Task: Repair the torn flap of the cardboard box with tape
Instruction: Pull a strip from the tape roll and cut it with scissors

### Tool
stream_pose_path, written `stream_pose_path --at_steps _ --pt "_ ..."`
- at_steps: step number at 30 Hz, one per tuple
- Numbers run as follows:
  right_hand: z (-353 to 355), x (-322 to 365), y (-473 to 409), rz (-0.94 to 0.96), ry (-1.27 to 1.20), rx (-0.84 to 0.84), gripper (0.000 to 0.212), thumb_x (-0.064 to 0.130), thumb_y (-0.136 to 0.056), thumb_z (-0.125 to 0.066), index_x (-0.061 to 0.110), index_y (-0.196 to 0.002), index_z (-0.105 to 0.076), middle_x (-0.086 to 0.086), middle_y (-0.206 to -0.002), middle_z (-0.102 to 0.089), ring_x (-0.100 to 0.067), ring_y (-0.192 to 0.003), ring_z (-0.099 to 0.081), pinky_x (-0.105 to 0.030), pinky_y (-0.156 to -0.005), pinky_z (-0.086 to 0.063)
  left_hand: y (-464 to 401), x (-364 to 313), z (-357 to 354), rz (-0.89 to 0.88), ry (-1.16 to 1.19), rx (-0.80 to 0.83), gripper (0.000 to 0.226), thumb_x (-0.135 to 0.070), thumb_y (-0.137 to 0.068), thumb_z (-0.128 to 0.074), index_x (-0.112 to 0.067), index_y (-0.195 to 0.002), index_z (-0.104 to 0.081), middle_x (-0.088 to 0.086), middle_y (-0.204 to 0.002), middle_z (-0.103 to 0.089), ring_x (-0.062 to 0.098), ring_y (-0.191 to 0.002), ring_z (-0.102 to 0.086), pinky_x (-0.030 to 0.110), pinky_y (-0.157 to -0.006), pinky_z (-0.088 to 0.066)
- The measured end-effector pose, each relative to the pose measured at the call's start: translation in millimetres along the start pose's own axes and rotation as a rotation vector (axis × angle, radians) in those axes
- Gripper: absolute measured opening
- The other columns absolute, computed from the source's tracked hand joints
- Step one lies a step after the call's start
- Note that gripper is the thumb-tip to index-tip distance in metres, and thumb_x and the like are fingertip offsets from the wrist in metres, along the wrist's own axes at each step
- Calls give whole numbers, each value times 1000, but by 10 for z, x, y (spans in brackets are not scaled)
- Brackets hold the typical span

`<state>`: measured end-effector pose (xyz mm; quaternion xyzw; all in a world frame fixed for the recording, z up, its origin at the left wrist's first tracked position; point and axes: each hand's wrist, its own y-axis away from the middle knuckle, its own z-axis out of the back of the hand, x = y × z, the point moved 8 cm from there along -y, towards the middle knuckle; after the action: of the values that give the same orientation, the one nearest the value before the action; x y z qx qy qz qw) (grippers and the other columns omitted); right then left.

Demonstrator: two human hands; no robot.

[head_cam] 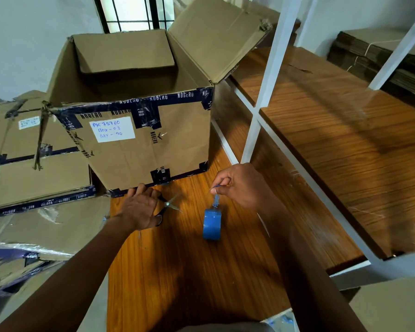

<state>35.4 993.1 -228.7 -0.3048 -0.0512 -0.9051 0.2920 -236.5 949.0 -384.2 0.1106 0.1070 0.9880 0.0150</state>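
Your right hand (240,185) has its fingers pinched together on the free end of the blue tape roll (211,224), which dangles below on a short vertical strip just above the wooden tabletop (177,271), probably so its weight peels off a working length. Your left hand (139,209) is closed on the scissors (169,204), blades apart and pointing right toward the tape, likely ready to cut. The cardboard box (139,130) stands open just behind, its right flap (216,37) angled up and away.
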Motion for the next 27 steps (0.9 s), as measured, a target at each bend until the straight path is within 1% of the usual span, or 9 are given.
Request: stream_pose_path --at_steps 3,6,9,13,17,20,23,27 --pt "8 -11 -7 -4 -2 -7 11 34 -86 -85 31 -96 -82 19 -84 -73 3 -80 -66 -23 -81 -57 -19 -95 90 -33 59 -11 82 -67 -84 -62 -22 -150 -47 -2 -136 -58 24 -131 -39 40 -104 -37" --pt "20 -27 -18 -21 -2 -19 12 34 -86 -85 30 -96 -82 17 -86 -74 1 -80 -67 -28 -82 -60 -11 -248 134 -117 167 15 79 -63 -81 -68 -26 -149 -52 -4 -131 -59 22 -128 -39 37 -102 -44" --pt "31 -23 -29 -19 7 -29 12 35 -85 -85 30 -95 -82 16 -87 -76 0 -81 -68 -32 -82 -61 31 -460 216 -192 180 32 82 -58 -83 -71 -26 -154 -48 -2 -137 -57 25 -133 -41 37 -108 -47" --pt "21 -10 -35 -9 1 -28 11 34 -85 -85 29 -95 -82 15 -89 -76 0 -84 -68 -33 -81 -62 37 -721 380 -260 147 -5 85 -55 -83 -71 -22 -157 -45 -1 -141 -56 23 -130 -40 38 -109 -48" --pt "15 -16 -36 -10 -11 -17 11 34 -86 -85 28 -95 -83 13 -90 -77 -1 -85 -69 -33 -83 -63 -28 -849 511 -297 128 -20 81 -53 -85 -74 -20 -154 -48 -2 -138 -58 21 -124 -40 37 -104 -50" --pt "20 -34 -17 -13 -17 -21 9 33 -85 -85 29 -94 -82 15 -87 -76 1 -82 -69 -34 -83 -62 -69 -927 545 -311 144 2 77 -48 -86 -76 -22 -153 -48 -3 -136 -58 21 -123 -40 34 -99 -46" --pt "43 -49 -1 -24 -17 -38 9 34 -84 -86 30 -92 -82 16 -85 -75 1 -81 -68 -35 -83 -63 -65 -1021 533 -332 152 23 75 -48 -87 -75 -23 -152 -50 -3 -136 -60 20 -121 -41 33 -93 -45" --pt "46 -39 4 -20 -9 -38 11 35 -84 -86 30 -93 -82 15 -87 -76 1 -81 -68 -36 -82 -63 -66 -1011 546 -323 172 16 72 -49 -88 -74 -24 -151 -51 -3 -130 -62 19 -116 -41 33 -87 -48"
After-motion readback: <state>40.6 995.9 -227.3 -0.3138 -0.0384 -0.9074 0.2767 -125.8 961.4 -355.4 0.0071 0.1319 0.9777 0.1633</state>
